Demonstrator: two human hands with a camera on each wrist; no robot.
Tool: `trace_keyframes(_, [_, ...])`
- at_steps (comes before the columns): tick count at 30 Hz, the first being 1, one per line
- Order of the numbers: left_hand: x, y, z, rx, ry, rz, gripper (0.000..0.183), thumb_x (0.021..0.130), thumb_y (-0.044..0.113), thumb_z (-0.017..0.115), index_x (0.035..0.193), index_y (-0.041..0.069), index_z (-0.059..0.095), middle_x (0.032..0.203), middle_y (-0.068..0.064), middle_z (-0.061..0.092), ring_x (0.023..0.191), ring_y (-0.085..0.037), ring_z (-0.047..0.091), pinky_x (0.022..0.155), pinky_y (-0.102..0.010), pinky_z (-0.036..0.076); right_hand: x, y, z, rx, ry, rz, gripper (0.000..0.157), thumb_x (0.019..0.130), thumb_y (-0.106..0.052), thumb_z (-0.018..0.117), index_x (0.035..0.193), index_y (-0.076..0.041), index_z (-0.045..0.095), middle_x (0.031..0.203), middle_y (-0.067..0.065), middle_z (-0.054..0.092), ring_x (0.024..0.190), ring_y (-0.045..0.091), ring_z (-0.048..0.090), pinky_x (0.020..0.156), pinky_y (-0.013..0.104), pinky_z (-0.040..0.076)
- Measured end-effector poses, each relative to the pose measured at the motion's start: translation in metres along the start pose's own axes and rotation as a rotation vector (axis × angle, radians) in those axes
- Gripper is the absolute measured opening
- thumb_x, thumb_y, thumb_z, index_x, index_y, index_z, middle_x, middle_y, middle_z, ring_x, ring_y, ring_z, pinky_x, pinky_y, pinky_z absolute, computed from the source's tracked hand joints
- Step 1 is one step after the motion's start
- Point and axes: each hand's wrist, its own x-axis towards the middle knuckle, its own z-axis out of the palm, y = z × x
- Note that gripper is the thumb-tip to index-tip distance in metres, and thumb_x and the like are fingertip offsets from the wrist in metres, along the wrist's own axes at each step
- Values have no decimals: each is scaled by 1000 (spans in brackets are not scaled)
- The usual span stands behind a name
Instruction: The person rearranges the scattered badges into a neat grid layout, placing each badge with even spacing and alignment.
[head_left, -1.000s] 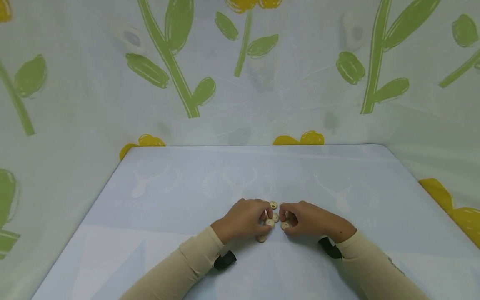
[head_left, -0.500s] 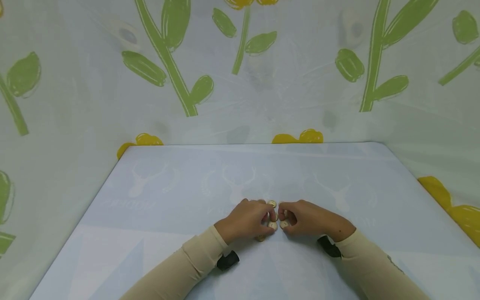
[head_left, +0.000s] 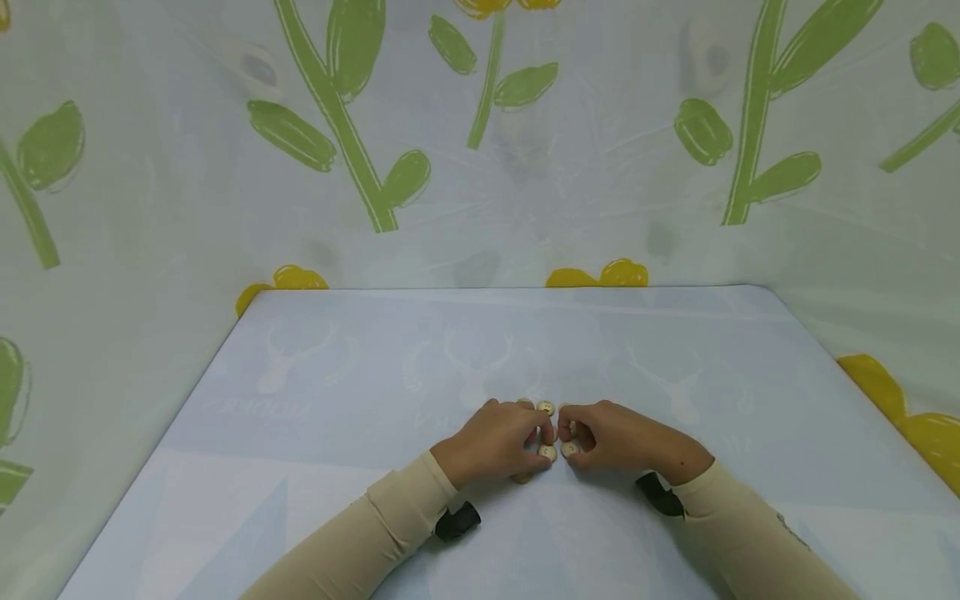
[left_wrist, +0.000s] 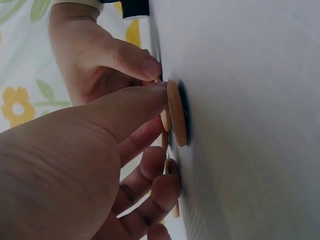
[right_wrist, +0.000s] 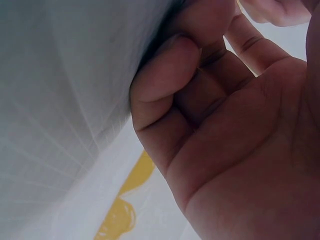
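Note:
Several round pale wooden buttons lie clustered on the table. My left hand (head_left: pixel 491 443) pinches one button (head_left: pixel 547 452) at the cluster's near side; in the left wrist view the thumb meets the face of a button (left_wrist: pixel 176 114) standing nearly edge-on. Facing it, my right hand (head_left: pixel 630 440) pinches another button (head_left: pixel 570 449), a small gap from the first. In the right wrist view, curled fingers of the right hand (right_wrist: pixel 225 130) lie against the tabletop and hide its button. Beyond the fingertips sits a two-toned button (head_left: pixel 545 407). Another button (head_left: pixel 521 478) shows partly below the left hand.
The pale blue-white tabletop (head_left: pixel 360 358) carries faint deer prints and ends at a straight far edge. Behind it hangs a cloth (head_left: pixel 600 183) with green stems and yellow flowers. A black band piece (head_left: pixel 457 522) sits under the left wrist, another (head_left: pixel 660 493) under the right.
My left hand has shifted slightly right with its button, narrowing the gap to the button in my right hand. The right hand stays almost in place.

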Motion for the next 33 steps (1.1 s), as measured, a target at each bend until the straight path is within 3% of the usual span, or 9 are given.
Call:
trace_keyframes(5, [-1,0,-2,-9,12,3,12,88,36,75,95,29,69,81,12,57,71,0,47,71,-26,37,0,1,0,3,3,6,18,85,-14,74,94,-19,59,69,-9,51,63,2,47,58,21,40])
trace_keyframes(14, [-9,-4,-14,-41,5,-23,16,87,41,77,98,29,72,91,12,63,79,2,55,84,-33,44,0,2,3,2,9,1,18,85,-14,74,93,-19,59,69,-10,51,62,2,47,57,21,41])
trace_keyframes(22, [-18,-5,-16,-36,-62,-5,19,82,36,81,97,30,70,84,14,58,74,1,50,74,-27,37,0,3,4,-15,18,8,18,84,-15,74,92,-21,59,68,-10,52,63,2,48,58,21,41])
trace_keyframes(33, [-26,-11,-10,18,-81,28,23,80,40,82,94,29,69,76,13,53,68,1,46,66,-23,36,0,4,3,-17,-1,23,18,85,-15,74,93,-22,59,68,-11,52,63,2,49,58,21,42])
